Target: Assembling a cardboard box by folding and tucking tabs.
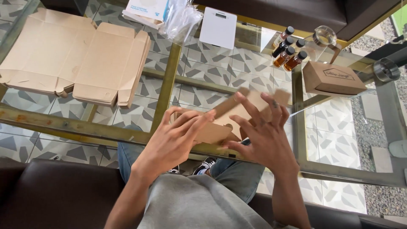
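A brown cardboard box (229, 115), half folded with its flap raised, lies on the glass table (330, 106) right in front of me. My left hand (171, 142) grips its near left side, fingers curled over the edge. My right hand (263, 133) is against the box's right side and flap with the fingers spread. The box and fingers are blurred by motion. My hands cover most of the box's lower part.
A stack of flat unfolded cardboard boxes (72, 59) lies at the far left. A white scale (218, 27), a plastic bag (180, 21), several small amber bottles (289, 53), a closed brown box (333, 78) and a tape roll (325, 36) sit farther back.
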